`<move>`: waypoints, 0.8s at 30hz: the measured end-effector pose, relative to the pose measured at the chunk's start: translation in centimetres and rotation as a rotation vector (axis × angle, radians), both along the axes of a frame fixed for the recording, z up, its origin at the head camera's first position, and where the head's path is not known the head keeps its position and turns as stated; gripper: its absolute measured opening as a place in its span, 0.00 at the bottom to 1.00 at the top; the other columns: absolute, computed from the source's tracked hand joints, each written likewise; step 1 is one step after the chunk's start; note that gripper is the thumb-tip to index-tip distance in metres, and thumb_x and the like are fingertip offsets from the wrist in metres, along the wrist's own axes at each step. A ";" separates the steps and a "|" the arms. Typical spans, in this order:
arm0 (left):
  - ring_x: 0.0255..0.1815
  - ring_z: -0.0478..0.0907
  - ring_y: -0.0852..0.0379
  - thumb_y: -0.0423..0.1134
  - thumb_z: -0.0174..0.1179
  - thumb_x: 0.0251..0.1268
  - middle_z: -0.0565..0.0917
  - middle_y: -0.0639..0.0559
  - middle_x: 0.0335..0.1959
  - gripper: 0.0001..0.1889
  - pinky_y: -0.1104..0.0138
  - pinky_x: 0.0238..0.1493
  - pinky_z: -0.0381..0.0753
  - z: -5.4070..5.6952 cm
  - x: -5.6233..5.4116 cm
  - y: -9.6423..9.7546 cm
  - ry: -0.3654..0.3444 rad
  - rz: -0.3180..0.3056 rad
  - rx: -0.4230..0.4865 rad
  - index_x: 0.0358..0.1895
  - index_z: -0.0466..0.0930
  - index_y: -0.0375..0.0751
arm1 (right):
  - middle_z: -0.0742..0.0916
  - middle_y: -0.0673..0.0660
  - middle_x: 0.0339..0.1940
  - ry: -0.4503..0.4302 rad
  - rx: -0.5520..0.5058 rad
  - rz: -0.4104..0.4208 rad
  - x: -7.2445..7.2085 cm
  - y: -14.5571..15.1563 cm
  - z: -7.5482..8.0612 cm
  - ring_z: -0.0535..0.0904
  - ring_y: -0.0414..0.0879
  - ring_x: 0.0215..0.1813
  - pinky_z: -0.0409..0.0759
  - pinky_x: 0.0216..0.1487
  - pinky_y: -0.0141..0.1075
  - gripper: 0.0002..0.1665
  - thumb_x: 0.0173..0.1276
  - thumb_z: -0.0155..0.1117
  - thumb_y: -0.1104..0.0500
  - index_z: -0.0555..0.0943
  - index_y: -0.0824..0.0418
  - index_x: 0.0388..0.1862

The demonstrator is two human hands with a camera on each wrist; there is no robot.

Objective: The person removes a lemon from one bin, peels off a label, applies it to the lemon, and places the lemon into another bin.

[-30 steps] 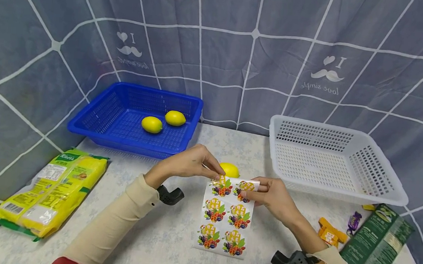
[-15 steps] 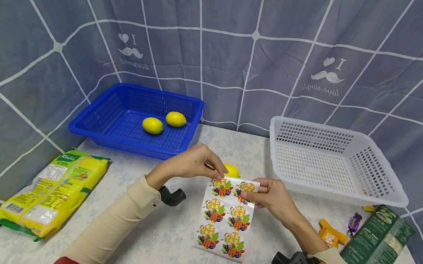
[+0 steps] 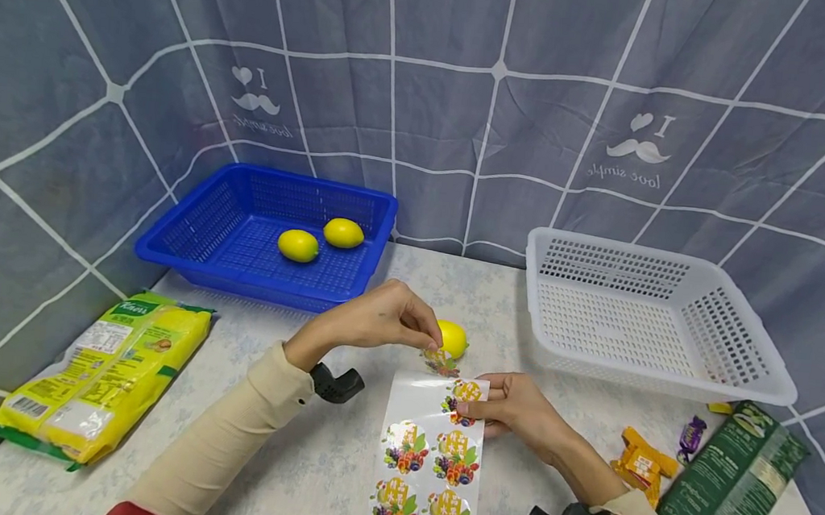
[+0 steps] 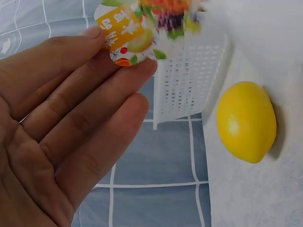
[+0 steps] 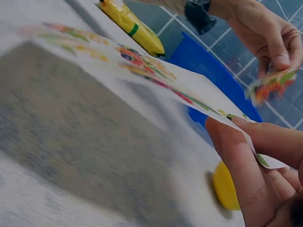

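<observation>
Between thumb and fingertips my left hand (image 3: 386, 318) pinches a single fruit-printed sticker (image 3: 440, 362), held off the sheet; in the left wrist view the sticker (image 4: 130, 33) shows its colourful print. My right hand (image 3: 527, 412) grips the upper right edge of the white sticker sheet (image 3: 431, 437), thumb on top and fingers beneath. Several fruit stickers stay on the sheet, and its top left place is bare white. Just behind the left fingertips a yellow lemon (image 3: 453, 339) lies on the table; the left wrist view shows this lemon (image 4: 247, 122) whole.
A blue basket (image 3: 258, 282) holding two lemons (image 3: 299, 245) stands back left. A white basket (image 3: 658, 374) stands back right. A yellow Knorr bag (image 3: 108, 375) lies at left. On the right are a green packet (image 3: 732, 485), orange-wrapped snacks (image 3: 642, 463) and a purple-wrapped candy (image 3: 691, 437).
The top left sticker has come off the sheet and is in my left hand. My right hand has moved the sheet down toward me, exposing more of the lemon.
</observation>
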State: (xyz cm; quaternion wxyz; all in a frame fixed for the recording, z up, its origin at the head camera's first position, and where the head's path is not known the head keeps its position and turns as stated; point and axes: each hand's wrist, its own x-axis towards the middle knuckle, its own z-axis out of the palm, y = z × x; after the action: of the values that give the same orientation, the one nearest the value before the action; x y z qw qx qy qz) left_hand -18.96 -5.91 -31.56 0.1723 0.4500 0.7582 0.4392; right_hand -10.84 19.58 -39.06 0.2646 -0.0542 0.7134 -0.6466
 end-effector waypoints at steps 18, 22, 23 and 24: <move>0.32 0.85 0.59 0.32 0.64 0.65 0.88 0.52 0.31 0.04 0.66 0.40 0.84 0.1 -0.3 -0.1 0.008 -0.009 -0.007 0.38 0.88 0.37 | 0.81 0.48 0.19 0.383 0.490 0.096 0.6 -1.1 -1.9 0.77 0.41 0.22 0.71 0.22 0.30 0.30 0.53 0.79 0.47 0.84 0.62 0.51; 0.32 0.84 0.60 0.32 0.64 0.66 0.88 0.53 0.32 0.04 0.67 0.41 0.84 0.0 -0.3 -0.2 0.008 -0.007 -0.011 0.38 0.88 0.36 | 0.84 0.49 0.32 0.540 0.592 0.027 -0.2 -1.0 -1.4 0.78 0.42 0.35 0.78 0.37 0.34 0.24 0.53 0.79 0.48 0.87 0.59 0.46; 0.32 0.84 0.59 0.32 0.64 0.66 0.88 0.53 0.31 0.04 0.67 0.41 0.84 0.0 -0.4 -0.2 0.009 -0.005 -0.013 0.38 0.88 0.37 | 0.84 0.50 0.35 0.564 0.594 -0.012 -0.5 -1.0 -1.3 0.79 0.44 0.38 0.79 0.40 0.36 0.23 0.53 0.79 0.50 0.87 0.60 0.45; 0.32 0.84 0.59 0.32 0.64 0.66 0.88 0.53 0.31 0.04 0.67 0.41 0.84 0.0 -0.4 -0.2 0.009 -0.002 -0.015 0.38 0.88 0.37 | 0.85 0.53 0.38 0.579 0.590 -0.054 -0.9 -1.0 -1.2 0.80 0.46 0.40 0.81 0.42 0.39 0.22 0.54 0.79 0.52 0.87 0.61 0.45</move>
State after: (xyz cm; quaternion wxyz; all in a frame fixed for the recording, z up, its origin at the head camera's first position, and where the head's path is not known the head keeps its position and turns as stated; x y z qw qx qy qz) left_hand -19.33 -6.14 -31.57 0.1725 0.4516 0.7617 0.4315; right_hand -11.72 18.56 -40.25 0.0400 -0.1371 0.9143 -0.3791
